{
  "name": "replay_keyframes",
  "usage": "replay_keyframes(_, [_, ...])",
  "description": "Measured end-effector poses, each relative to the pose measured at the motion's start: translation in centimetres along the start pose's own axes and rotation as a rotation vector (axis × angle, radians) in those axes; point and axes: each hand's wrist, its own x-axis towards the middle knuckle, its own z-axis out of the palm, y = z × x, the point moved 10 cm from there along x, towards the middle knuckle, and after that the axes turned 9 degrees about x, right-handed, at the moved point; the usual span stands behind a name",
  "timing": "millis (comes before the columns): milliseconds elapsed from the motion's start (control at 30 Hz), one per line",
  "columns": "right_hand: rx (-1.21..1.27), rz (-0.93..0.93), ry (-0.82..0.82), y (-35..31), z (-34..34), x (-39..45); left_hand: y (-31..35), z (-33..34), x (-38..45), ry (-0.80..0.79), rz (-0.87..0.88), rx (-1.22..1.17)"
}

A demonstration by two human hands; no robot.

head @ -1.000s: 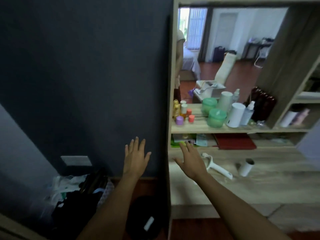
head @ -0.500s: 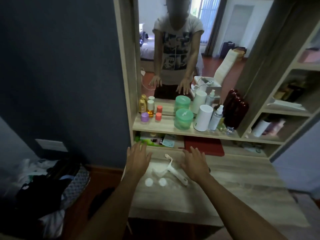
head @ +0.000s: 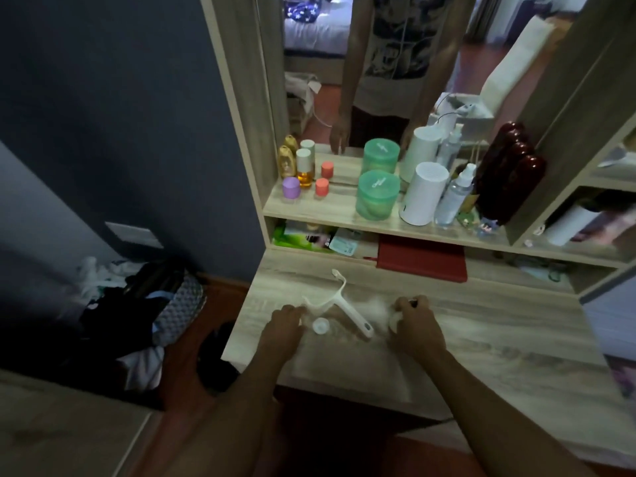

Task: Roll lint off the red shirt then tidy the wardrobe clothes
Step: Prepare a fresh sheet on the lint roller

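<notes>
desk point(head: 481, 339): matt pale woodgrain | lint roller handle point(head: 347, 309): smooth white plastic | jars point(head: 377, 196): translucent green plastic

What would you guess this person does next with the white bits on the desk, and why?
Probably lift the roll and fit it onto the lint roller handle. The right hand already grips a white roll, the left hand touches the handle's empty frame, and a loose white cap lies between them.
</notes>
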Motion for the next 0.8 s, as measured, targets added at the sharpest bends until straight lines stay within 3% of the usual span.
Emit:
replay_keyframes(267, [0.369, -0.21, 0.151, -6.2, -1.4, -0.7, -1.1, 2.9, -0.1, 0.012, -0.004, 0.05])
replay_keyframes(500, [0.431, -0.307, 0.004, -10.4, 1.9, -1.1, -3.5, 2.9, 0.3, 0.109, -0.078, -0.005])
replay_keyframes(800, [0.461, -0.283, -0.051, -12.2, 3.6, -1.0, -6.7, 3.1, -0.6, 0.112, -0.226, -0.32])
